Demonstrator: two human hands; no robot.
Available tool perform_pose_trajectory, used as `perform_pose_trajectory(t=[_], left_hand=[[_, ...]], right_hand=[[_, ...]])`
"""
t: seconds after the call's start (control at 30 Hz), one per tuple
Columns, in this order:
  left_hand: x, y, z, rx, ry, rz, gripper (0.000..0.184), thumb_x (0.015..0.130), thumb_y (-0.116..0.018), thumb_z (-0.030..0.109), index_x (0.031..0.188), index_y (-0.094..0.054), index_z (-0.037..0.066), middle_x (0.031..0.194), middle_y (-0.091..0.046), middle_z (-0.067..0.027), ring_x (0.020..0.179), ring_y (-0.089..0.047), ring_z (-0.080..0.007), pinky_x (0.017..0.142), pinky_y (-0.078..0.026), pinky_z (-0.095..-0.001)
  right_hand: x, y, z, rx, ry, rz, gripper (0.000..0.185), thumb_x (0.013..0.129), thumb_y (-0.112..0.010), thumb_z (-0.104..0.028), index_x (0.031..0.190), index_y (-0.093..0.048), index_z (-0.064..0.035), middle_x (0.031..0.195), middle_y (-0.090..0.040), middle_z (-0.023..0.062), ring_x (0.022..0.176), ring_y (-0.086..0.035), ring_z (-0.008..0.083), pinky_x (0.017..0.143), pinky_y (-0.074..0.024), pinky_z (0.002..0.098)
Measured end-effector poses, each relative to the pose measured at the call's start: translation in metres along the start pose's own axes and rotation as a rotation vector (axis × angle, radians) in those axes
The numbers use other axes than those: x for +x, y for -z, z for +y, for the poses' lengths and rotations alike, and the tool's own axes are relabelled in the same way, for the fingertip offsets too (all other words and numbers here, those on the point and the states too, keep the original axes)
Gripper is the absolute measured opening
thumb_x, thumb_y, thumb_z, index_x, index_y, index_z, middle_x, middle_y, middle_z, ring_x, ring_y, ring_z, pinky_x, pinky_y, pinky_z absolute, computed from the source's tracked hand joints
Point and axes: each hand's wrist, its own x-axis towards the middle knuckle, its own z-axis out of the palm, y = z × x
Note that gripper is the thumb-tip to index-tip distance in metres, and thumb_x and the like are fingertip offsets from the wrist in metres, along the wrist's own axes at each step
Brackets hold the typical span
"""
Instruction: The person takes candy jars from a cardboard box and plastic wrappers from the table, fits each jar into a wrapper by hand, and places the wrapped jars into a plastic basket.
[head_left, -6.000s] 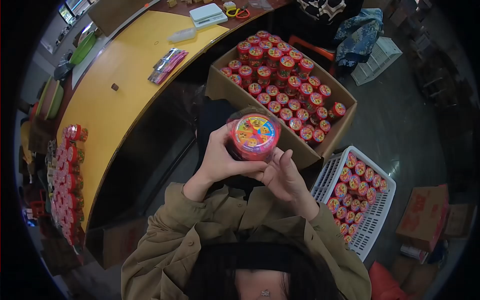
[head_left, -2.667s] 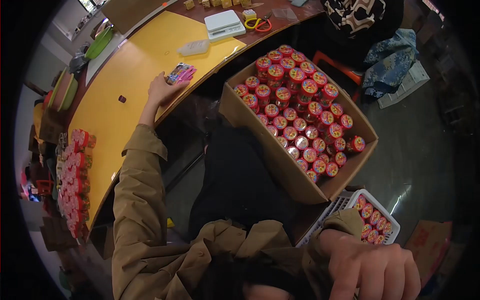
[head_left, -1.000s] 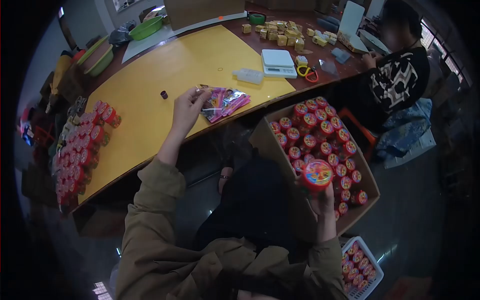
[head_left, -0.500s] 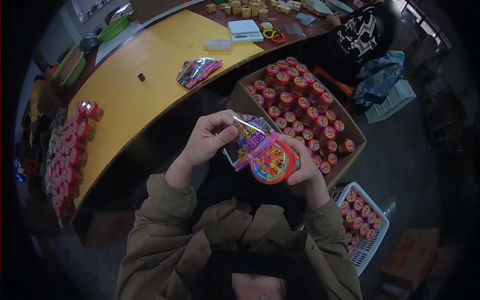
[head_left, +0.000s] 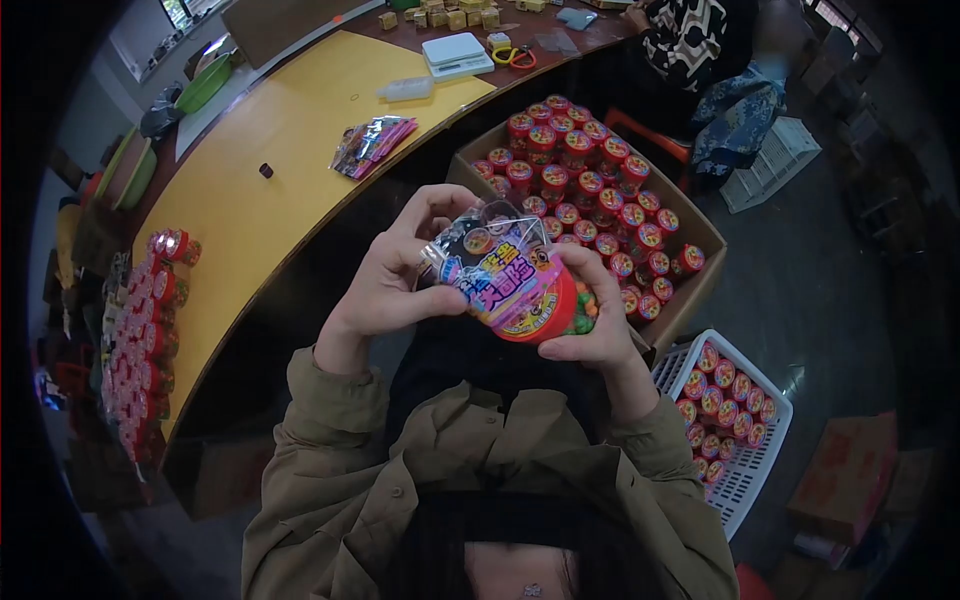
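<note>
In my left hand (head_left: 400, 275) is a printed plastic sleeve (head_left: 495, 275), pinched between thumb and fingers. The sleeve lies over the round lid end of a red-lidded jar (head_left: 582, 312), hiding most of the lid. My right hand (head_left: 600, 325) is wrapped round the jar's clear body, where green and orange pieces show. Both hands are in front of my chest, left of a cardboard box (head_left: 710, 235) holding several red-lidded jars. A pile of printed sleeves (head_left: 370, 145) lies on the yellow table surface (head_left: 250, 220).
A white basket (head_left: 755, 480) of jars stands at the lower right. More jars (head_left: 145, 350) line the table's left end. A scale (head_left: 457, 53), scissors (head_left: 513, 57) and a bottle (head_left: 405, 89) are at the back. A co-worker (head_left: 690, 45) sits beyond the box.
My left hand has taken a sleeve from the pile and brought it to the jar in my right hand. Since the last frame, the sleeve has come further over the lid, covering more of it.
</note>
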Motion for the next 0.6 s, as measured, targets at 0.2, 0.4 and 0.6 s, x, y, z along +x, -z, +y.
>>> perform_pose_trajectory(t=[0.2,0.4,0.6], left_hand=[[0.008,-0.009,0.005,0.155,-0.013,-0.051,0.027,0.062,-0.081,0.022,0.081,-0.069,0.008,0.132,-0.033,-0.0136,0.121,-0.036,-0.0272,0.095,-0.033,-0.0393],[0.007,-0.034,-0.024,-0.139,-0.024,0.255,0.107,0.046,-0.090,0.023,0.135,-0.032,0.006,0.139,-0.025,-0.0130,0.125,-0.033,-0.0250,0.099,-0.035,-0.0362],[-0.002,-0.065,-0.037,-0.601,0.255,0.276,0.111,0.050,-0.087,0.037,0.136,-0.028,0.000,0.143,-0.024,-0.0133,0.131,-0.029,-0.0275,0.105,-0.032,-0.0403]], right_hand=[[-0.008,-0.010,0.001,0.236,-0.064,0.074,0.076,0.059,-0.083,-0.012,0.122,-0.042,-0.0013,0.118,-0.049,0.0080,0.109,-0.049,0.0154,0.095,-0.0403,0.0299],[-0.011,-0.016,0.001,0.171,-0.048,0.130,0.077,0.061,-0.081,-0.014,0.125,-0.039,-0.0017,0.117,-0.049,0.0089,0.108,-0.050,0.0162,0.095,-0.0411,0.0312],[-0.013,-0.028,0.002,0.588,-0.185,0.112,0.078,0.070,-0.075,-0.029,0.128,-0.031,-0.0011,0.119,-0.047,0.0117,0.108,-0.052,0.0210,0.094,-0.0425,0.0331]])
